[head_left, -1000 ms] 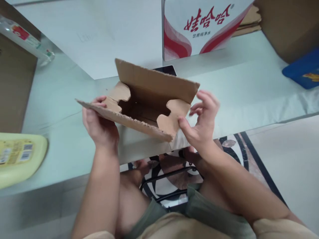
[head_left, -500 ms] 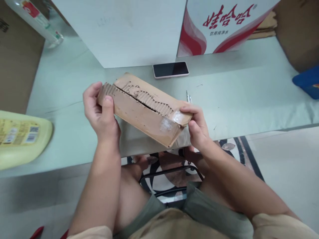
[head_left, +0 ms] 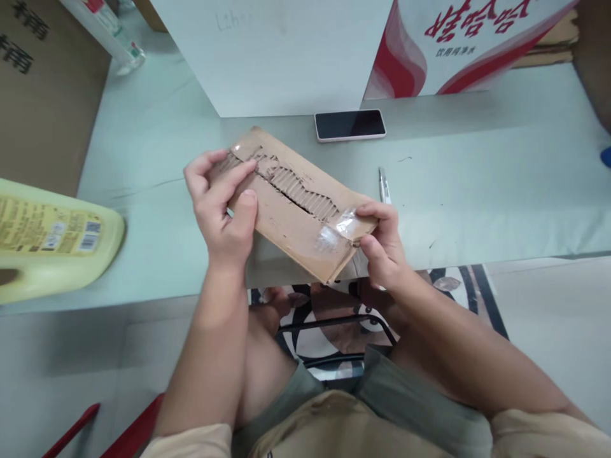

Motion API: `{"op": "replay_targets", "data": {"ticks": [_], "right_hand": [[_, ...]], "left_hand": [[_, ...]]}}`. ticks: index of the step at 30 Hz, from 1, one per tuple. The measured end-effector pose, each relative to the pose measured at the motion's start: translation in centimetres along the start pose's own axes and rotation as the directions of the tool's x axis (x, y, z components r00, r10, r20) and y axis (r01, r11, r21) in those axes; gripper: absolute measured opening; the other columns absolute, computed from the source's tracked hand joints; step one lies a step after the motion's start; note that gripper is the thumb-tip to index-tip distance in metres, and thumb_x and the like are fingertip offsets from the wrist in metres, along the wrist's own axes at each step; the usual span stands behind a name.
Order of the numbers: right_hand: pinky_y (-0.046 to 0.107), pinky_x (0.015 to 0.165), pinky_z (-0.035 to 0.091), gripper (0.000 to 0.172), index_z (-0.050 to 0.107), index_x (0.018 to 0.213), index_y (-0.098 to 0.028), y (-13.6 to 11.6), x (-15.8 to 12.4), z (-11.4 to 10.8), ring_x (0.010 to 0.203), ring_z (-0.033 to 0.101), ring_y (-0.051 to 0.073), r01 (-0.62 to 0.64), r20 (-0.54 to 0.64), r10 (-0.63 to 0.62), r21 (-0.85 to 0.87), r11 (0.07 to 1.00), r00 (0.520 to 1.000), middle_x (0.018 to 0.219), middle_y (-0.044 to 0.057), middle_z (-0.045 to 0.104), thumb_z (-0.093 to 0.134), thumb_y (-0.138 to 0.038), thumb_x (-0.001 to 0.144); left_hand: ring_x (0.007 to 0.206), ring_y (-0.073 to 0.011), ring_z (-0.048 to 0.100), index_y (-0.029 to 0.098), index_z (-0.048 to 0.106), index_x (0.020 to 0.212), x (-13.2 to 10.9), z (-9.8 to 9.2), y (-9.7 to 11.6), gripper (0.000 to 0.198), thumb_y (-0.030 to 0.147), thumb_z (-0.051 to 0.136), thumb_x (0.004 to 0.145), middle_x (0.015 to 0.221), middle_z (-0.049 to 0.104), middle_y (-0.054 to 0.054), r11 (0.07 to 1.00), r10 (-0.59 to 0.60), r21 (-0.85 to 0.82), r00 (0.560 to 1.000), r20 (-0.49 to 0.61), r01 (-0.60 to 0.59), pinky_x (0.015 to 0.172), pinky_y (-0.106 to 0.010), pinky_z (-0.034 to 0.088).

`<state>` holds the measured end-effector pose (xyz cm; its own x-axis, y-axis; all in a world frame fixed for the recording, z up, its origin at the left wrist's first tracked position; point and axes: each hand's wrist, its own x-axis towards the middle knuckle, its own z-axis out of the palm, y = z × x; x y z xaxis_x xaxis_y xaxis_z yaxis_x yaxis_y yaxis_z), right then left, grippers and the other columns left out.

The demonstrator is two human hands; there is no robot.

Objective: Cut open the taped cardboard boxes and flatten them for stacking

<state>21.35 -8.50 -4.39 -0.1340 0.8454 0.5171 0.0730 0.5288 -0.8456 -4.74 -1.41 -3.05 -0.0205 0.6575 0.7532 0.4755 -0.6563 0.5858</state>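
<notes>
Tilted between my two hands is a small brown cardboard box point(head_left: 286, 219), raised near the table's front edge. A dark seam runs along its top, and beside it the paper is torn off, baring the corrugation. Clear tape shows at its right end. My left hand point(head_left: 222, 203) grips the left end, with the index finger lying over the seam and the thumb on the near face. With fingers above and thumb at the corner, my right hand point(head_left: 384, 242) pinches the taped right end. A utility knife point(head_left: 384, 184) lies on the table just beyond my right hand.
A phone point(head_left: 350, 125) lies in front of a white carton point(head_left: 286, 57) and a red-and-white carton point(head_left: 429, 57). At left are a yellow jug point(head_left: 62, 245), a clear bottle point(head_left: 112, 35) and a large brown carton point(head_left: 52, 83). The table's edge point(head_left: 453, 262) runs above my lap.
My left index finger has moved onto the top seam of the box. The box has turned slightly, its top facing me more. The whole view has shifted, uncovering more of the knife.
</notes>
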Motion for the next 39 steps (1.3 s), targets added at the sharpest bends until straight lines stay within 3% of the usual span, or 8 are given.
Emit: {"op": "replay_targets", "data": {"ticks": [5, 13, 19, 24, 32, 39], "right_hand": [[0.052, 0.11, 0.051, 0.033, 0.045, 0.13, -0.037, 0.2, 0.1, 0.3, 0.13, 0.061, 0.029, 0.021, 0.0, -0.021, -0.02, 1.0, 1.0, 0.133, 0.005, 0.06, 0.051, -0.055, 0.104], [0.051, 0.109, 0.051, 0.025, 0.048, 0.125, -0.035, 0.4, 0.2, 0.2, 0.129, 0.061, 0.027, 0.058, -0.001, -0.058, -0.004, 0.998, 0.998, 0.128, 0.004, 0.061, 0.051, -0.051, 0.105], [0.052, 0.105, 0.052, 0.026, 0.05, 0.12, -0.036, 0.3, 0.1, 0.0, 0.12, 0.063, 0.027, -0.007, -0.001, 0.007, 0.007, 1.0, 1.0, 0.13, 0.004, 0.062, 0.053, -0.054, 0.102], [0.055, 0.105, 0.052, 0.027, 0.05, 0.12, -0.036, 0.3, 0.0, -0.2, 0.127, 0.061, 0.029, -0.005, 0.033, 0.004, 0.006, 1.0, 0.999, 0.135, 0.005, 0.061, 0.054, -0.054, 0.101], [0.056, 0.111, 0.048, 0.025, 0.049, 0.126, -0.037, 0.3, 0.2, -0.3, 0.135, 0.057, 0.029, 0.054, 0.068, -0.057, 0.047, 0.997, 0.996, 0.142, 0.005, 0.058, 0.055, -0.045, 0.103], [0.058, 0.111, 0.049, 0.026, 0.047, 0.125, -0.035, 0.0, 0.3, -0.3, 0.136, 0.057, 0.03, 0.02, 0.078, -0.021, 0.008, 1.0, 0.997, 0.143, 0.006, 0.059, 0.053, -0.05, 0.103]], "left_hand": [[0.133, -0.0286, 0.058, 0.029, 0.08, 0.128, 0.2, -0.4, -0.1, 0.045, 0.055, 0.06, 0.097, 0.135, 0.053, -0.008, 0.999, 0.015, 0.029, 0.999, 0.045, -0.017, 0.124, -0.055, 0.043], [0.13, -0.0257, 0.056, 0.03, 0.085, 0.116, 0.6, -0.3, 0.8, 0.041, 0.056, 0.059, 0.097, 0.128, 0.05, -0.007, 0.995, -0.094, 0.039, 0.993, 0.075, 0.092, 0.126, -0.053, 0.041], [0.126, -0.0255, 0.057, 0.031, 0.085, 0.111, 0.9, -0.1, 1.9, 0.029, 0.041, 0.062, 0.096, 0.122, 0.052, -0.008, 0.987, -0.151, 0.064, 0.987, 0.051, 0.148, 0.124, -0.049, 0.044], [0.124, -0.026, 0.057, 0.027, 0.085, 0.111, 0.9, 0.1, 2.0, 0.026, 0.031, 0.065, 0.094, 0.121, 0.052, -0.009, 0.991, -0.127, 0.044, 0.991, 0.041, 0.125, 0.12, -0.051, 0.047], [0.124, -0.0269, 0.056, 0.029, 0.084, 0.097, 1.0, 0.3, 2.2, 0.022, 0.035, 0.063, 0.095, 0.119, 0.049, -0.008, 0.984, -0.174, 0.028, 0.984, 0.026, 0.174, 0.124, -0.056, 0.041], [0.12, -0.0247, 0.054, 0.024, 0.087, 0.1, 1.1, 0.6, 1.9, 0.031, 0.017, 0.062, 0.083, 0.114, 0.045, -0.008, 0.981, -0.192, -0.025, 0.981, -0.01, 0.191, 0.126, -0.051, 0.037]]}}
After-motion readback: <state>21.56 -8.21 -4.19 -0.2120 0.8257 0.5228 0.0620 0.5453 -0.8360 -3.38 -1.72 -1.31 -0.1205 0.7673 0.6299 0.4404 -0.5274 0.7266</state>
